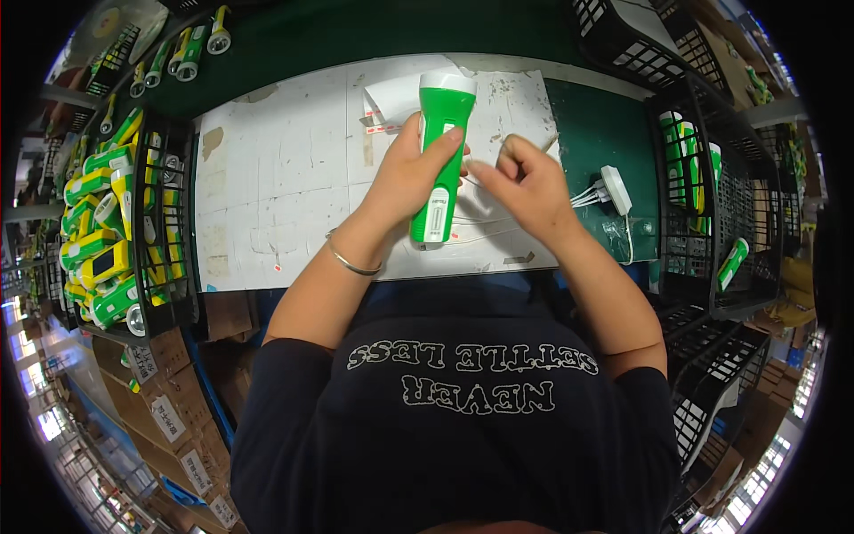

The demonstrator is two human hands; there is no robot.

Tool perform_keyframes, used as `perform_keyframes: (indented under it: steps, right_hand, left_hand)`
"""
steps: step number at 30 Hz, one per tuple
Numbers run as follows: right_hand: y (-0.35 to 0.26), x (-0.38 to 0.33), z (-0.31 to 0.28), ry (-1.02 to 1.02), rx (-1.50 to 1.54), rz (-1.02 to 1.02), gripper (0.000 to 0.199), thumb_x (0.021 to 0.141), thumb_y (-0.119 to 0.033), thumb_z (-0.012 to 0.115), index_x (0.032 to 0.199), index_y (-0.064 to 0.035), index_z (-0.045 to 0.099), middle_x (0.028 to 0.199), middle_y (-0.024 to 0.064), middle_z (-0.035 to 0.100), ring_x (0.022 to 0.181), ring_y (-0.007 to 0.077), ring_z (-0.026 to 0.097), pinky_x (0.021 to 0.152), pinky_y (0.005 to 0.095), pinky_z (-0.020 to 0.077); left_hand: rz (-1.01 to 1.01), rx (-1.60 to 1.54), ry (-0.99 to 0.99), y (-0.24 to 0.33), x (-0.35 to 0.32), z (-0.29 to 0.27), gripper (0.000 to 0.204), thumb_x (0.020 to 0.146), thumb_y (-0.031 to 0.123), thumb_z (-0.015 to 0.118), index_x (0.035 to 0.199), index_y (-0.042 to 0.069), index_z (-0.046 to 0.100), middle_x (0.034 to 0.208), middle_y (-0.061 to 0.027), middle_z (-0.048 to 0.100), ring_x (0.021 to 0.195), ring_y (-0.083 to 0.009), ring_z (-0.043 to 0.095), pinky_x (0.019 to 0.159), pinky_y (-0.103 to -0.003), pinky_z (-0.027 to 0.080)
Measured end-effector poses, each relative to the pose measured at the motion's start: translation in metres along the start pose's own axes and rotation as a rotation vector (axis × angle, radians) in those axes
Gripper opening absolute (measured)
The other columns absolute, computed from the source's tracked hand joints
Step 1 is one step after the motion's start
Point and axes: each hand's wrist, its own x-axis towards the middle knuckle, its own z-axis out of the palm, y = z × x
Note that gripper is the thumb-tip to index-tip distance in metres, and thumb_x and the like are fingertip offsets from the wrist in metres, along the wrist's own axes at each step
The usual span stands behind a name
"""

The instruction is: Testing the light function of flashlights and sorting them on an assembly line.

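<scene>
A green flashlight (436, 111) with a white head stands out over the white work board, its head pointing away from me. My left hand (405, 178) is wrapped round its body, with the thumb lying along the top near the switch. Just right of the flashlight is my right hand (538, 191), its fingers curled in. A thin dark tip (551, 142) shows beyond its knuckles, but what it belongs to is hidden. Thin white cables (583, 198) run beneath the right hand from a white power adapter (616, 189).
The white board (267, 196) lies on a green table (578, 116), with a loose white sheet (387, 96) on it. At left, a black basket (185, 240) holds many green and yellow flashlights. Another black basket (712, 294) at right holds several. More flashlights (189, 58) lie far left.
</scene>
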Motion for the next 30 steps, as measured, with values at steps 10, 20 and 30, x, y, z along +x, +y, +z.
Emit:
perform_keyframes:
  steps: [10, 20, 30]
  right_hand:
    - [-0.011, 0.019, -0.054, -0.486, 0.022, 0.088, 0.058, 0.071, -0.019, 0.073, 0.122, -0.0083, 0.046, 0.082, -0.0032, 0.048, 0.057, 0.0012, 0.031, 0.051, 0.0163, 0.0271]
    - [0.008, 0.022, -0.041, -0.512, 0.272, 0.037, 0.063, 0.069, -0.011, 0.072, 0.125, -0.0073, 0.044, 0.093, 0.0014, 0.053, 0.054, -0.0022, 0.032, 0.048, 0.0140, 0.0261]
    - [0.038, 0.032, 0.041, -0.037, -0.661, -0.140, 0.028, 0.079, -0.032, 0.059, 0.090, -0.0064, 0.060, 0.080, 0.0096, 0.061, 0.074, 0.0315, 0.060, 0.065, 0.0383, 0.0480]
  left_hand:
    - [0.369, 1.020, -0.245, 0.025, -0.028, -0.010, 0.040, 0.074, 0.019, 0.063, 0.108, 0.003, 0.048, 0.094, -0.0183, 0.059, 0.085, -0.0357, 0.058, 0.073, -0.040, 0.047]
    - [-0.030, 1.177, -0.371, 0.042, -0.044, -0.047, 0.040, 0.072, 0.015, 0.064, 0.109, 0.004, 0.050, 0.093, -0.0151, 0.060, 0.083, -0.0278, 0.060, 0.075, -0.034, 0.047]
    - [-0.108, 0.612, 0.005, -0.003, -0.022, -0.053, 0.062, 0.074, 0.025, 0.065, 0.122, -0.003, 0.039, 0.107, -0.0204, 0.056, 0.097, -0.0274, 0.056, 0.084, -0.033, 0.044]
